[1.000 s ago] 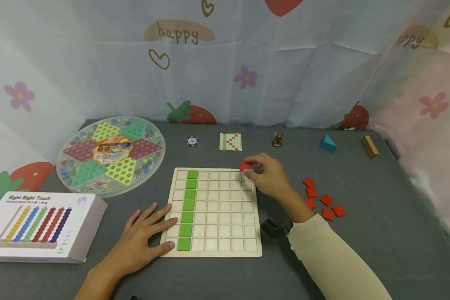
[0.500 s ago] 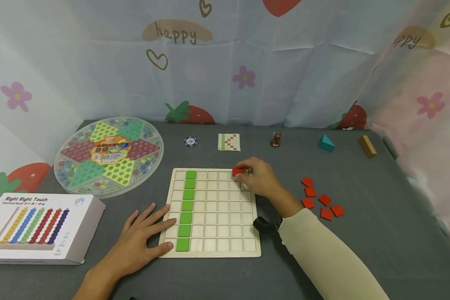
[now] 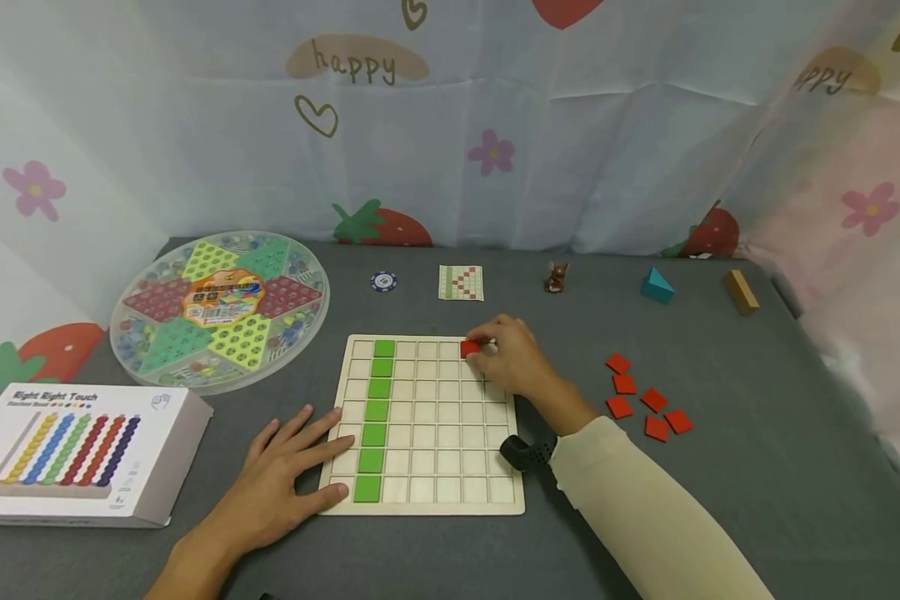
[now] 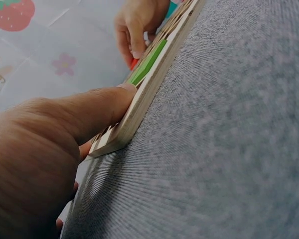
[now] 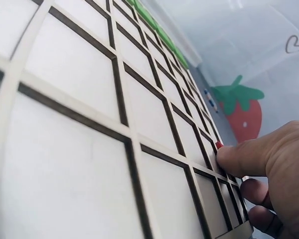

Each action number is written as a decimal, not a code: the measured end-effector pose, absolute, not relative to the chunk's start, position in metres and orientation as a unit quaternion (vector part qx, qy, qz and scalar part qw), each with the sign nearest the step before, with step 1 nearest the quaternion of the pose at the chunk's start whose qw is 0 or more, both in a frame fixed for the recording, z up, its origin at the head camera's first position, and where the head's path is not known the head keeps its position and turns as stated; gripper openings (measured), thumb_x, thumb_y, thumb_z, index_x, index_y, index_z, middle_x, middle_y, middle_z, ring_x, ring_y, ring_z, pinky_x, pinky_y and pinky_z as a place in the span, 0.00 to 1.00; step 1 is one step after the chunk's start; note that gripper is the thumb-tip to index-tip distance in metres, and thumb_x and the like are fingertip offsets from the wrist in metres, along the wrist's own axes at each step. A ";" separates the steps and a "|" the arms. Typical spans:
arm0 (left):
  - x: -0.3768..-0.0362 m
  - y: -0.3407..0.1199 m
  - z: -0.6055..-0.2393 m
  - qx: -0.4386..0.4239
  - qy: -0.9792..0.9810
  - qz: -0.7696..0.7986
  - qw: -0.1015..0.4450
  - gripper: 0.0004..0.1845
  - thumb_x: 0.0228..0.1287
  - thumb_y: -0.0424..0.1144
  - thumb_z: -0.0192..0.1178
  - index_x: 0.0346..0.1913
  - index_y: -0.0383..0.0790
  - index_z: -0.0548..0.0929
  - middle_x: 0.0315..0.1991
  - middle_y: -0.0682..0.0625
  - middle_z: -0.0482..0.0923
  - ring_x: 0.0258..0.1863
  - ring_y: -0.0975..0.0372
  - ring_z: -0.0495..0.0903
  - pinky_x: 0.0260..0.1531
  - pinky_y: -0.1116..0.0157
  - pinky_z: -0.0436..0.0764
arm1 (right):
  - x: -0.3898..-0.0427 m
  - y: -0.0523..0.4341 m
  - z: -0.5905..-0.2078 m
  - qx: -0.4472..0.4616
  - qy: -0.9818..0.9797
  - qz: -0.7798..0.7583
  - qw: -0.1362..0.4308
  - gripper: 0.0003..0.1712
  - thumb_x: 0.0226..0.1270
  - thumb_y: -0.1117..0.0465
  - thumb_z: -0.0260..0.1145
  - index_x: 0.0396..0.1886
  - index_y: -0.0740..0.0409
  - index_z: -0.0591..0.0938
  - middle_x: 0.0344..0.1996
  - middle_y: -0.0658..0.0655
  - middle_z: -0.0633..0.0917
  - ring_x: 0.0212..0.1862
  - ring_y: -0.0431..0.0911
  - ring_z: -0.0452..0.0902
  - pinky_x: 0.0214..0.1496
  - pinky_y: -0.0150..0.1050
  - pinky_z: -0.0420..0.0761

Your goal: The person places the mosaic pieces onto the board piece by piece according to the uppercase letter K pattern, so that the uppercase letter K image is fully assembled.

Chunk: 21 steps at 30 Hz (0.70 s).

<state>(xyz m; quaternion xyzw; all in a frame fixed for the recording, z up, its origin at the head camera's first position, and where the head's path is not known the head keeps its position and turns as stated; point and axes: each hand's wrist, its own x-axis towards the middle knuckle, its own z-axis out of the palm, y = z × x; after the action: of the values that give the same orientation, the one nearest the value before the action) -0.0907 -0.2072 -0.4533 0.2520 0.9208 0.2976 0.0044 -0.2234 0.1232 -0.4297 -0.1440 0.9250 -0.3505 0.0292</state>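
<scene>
Head view: our right hand (image 3: 512,358) pinches a small red square wooden tile (image 3: 469,349) by its edges between thumb and fingertips, held at the top row of the pale wooden grid board (image 3: 426,500), over a cell near the right side; whether the tile sits fully in the cell we cannot tell. We judge the tile light, stiff, thin and smooth, so best taken by opposite edges, as it is here. Our left hand (image 3: 288,471) lies flat and open, fingers straight, resting on the board's near-left corner, beside the column of green square tiles (image 3: 375,412). Six loose red tiles (image 3: 642,398) lie on the grey felt tabletop (image 3: 757,467) well right of the board. Beyond the board sit a small printed pattern card (image 3: 461,283), a round Chinese checkers tray (image 3: 221,307) and a white boxed bead game (image 3: 82,450). Left wrist view: the left hand's thumb (image 4: 97,107) presses against the board's edge (image 4: 154,84); the far hand (image 4: 139,22) works at the red tile (image 4: 134,63). Right wrist view: the thumb (image 5: 254,154) covers the tile, only a red corner (image 5: 219,145) showing against the grid cells (image 5: 74,64).
</scene>
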 end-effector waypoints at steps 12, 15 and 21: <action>-0.090 -0.208 -0.453 0.246 0.923 0.296 0.013 0.30 0.60 0.57 0.64 0.64 0.51 0.78 0.71 0.50 0.62 0.71 0.45 0.52 0.62 0.39 0.44 | -0.221 0.128 -0.429 -0.159 0.915 -0.370 0.036 0.18 0.65 0.61 0.68 0.53 0.58 0.84 0.44 0.57 0.77 0.44 0.51 0.68 0.40 0.45 0.70; -0.090 -0.207 -0.453 0.246 0.923 0.297 0.013 0.30 0.60 0.57 0.64 0.64 0.51 0.78 0.71 0.50 0.62 0.71 0.45 0.52 0.62 0.39 0.44 | -0.215 0.135 -0.419 -0.168 0.904 -0.392 0.019 0.19 0.65 0.61 0.67 0.56 0.59 0.82 0.45 0.59 0.77 0.45 0.53 0.70 0.42 0.49 0.72; -0.091 -0.206 -0.452 0.248 0.922 0.296 0.014 0.30 0.60 0.57 0.64 0.64 0.51 0.78 0.71 0.50 0.61 0.71 0.46 0.52 0.62 0.39 0.43 | -0.194 0.154 -0.388 -0.187 0.884 -0.424 -0.055 0.21 0.63 0.63 0.70 0.56 0.62 0.81 0.48 0.61 0.77 0.50 0.58 0.70 0.48 0.54 0.72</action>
<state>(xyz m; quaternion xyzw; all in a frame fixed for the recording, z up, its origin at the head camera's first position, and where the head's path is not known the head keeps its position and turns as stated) -0.0913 -0.2064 -0.4518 0.2483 0.9223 0.2958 0.0137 -0.1942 0.1539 -0.3882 -0.1871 0.8842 -0.4245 -0.0553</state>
